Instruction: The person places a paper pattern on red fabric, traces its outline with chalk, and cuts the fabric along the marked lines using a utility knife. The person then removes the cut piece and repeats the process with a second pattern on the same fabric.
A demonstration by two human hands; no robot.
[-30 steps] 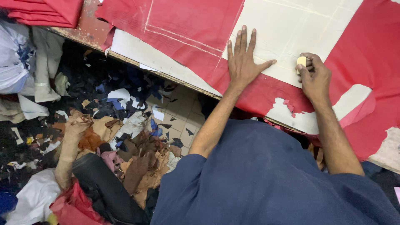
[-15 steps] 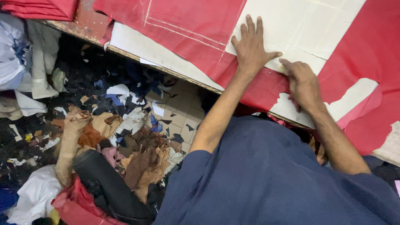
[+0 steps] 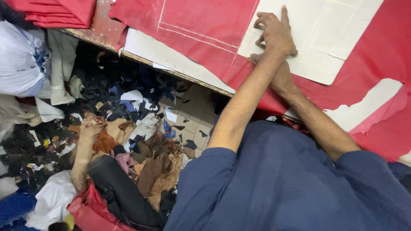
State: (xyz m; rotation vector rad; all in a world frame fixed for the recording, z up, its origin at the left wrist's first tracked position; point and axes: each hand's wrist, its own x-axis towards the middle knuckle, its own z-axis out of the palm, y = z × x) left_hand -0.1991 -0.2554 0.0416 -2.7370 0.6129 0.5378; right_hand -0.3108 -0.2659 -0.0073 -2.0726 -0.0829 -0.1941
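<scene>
Here, the left hand (image 3: 276, 32) lies on a flat off-white card pattern piece (image 3: 325, 38), its fingers partly curled and the index finger stretched out along the card, pressing it down and gripping nothing. The right hand (image 3: 278, 75) is mostly hidden beneath the left forearm; only its wrist and one fingertip show at the lower left edge of the card, so I cannot tell whether it is spread or closed on anything. The two arms cross just above the wrists.

The card rests on a wide sheet of red fabric (image 3: 197, 34) marked with pale chalk lines, and the fabric is spread over the counter (image 3: 96, 36), whose worn edge shows at the upper left. A stack of folded red cloth (image 3: 55, 13) sits on the far left corner of the counter. Below the edge, the tiled floor (image 3: 192, 117) is strewn with scraps of brown, black, white and blue material (image 3: 141, 145), with a white cloth bundle (image 3: 19, 60) near them at the left. A dark blue short-sleeved shirt (image 3: 291, 184) fills the lower right.
</scene>
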